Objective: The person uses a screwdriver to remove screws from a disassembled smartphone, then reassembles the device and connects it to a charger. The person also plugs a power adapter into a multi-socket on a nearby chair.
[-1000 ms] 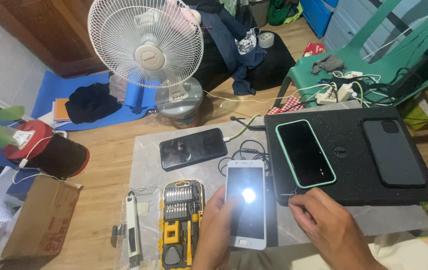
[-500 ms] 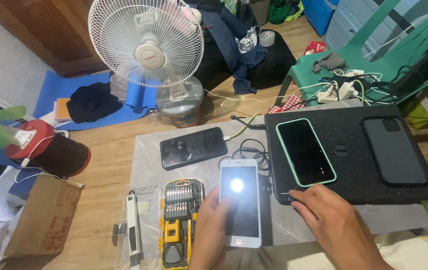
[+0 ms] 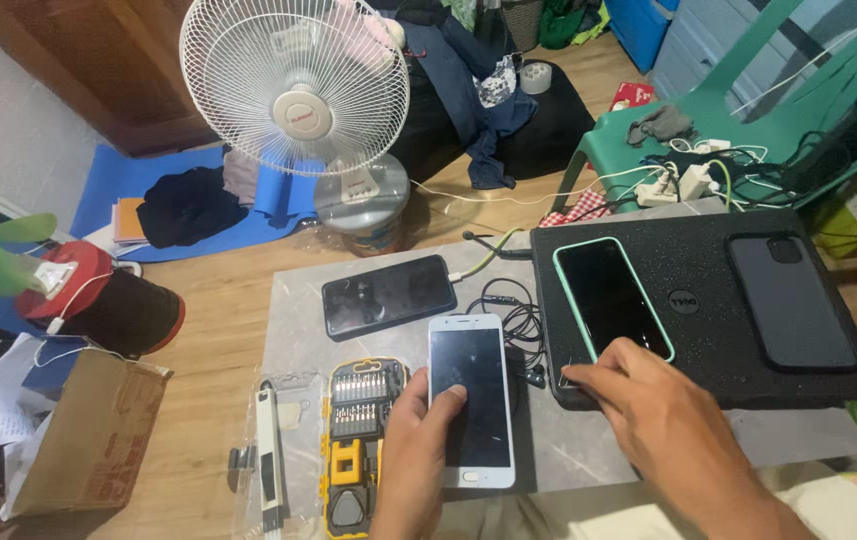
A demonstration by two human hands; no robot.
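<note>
White-framed smartphone (image 3: 471, 400), screen dark and face up, lies near the front edge of a grey marbled tabletop (image 3: 294, 310). Head view: the left hand (image 3: 419, 455) grasps it from the near left, thumb laid across the lower glass and fingers hidden beneath. The right hand (image 3: 654, 420) holds nothing; its fingertips (image 3: 579, 378) press on the near left corner of a closed black laptop (image 3: 699, 300), just right of the phone.

Progress, as a judgement: the phone looks whole, with glass, frame and home button in place and no screw or part lifted, so any opening work seems not yet started. The yellow screwdriver bit set (image 3: 359, 440) lies open just left of the phone, with bits seated in their rows. A white tool in a clear sleeve (image 3: 267, 455) lies further left, untouched.

Surroundings: a black phone (image 3: 389, 295) lies face up beyond the white one, and tangled black earphones (image 3: 521, 325) lie between the white phone and the laptop, touching or nearly touching its right edge. On the laptop lid rest a phone in a mint-green case (image 3: 611, 297) and a dark phone case (image 3: 791, 300). A white pedestal fan (image 3: 294, 85) stands on the floor at the far side, a green plastic chair (image 3: 649, 140) with a power strip far right, a cardboard box (image 3: 89, 430) near left.

Obstructions: the earphone cable crowds the phone's right side; the laptop takes up the right half of the tabletop.
</note>
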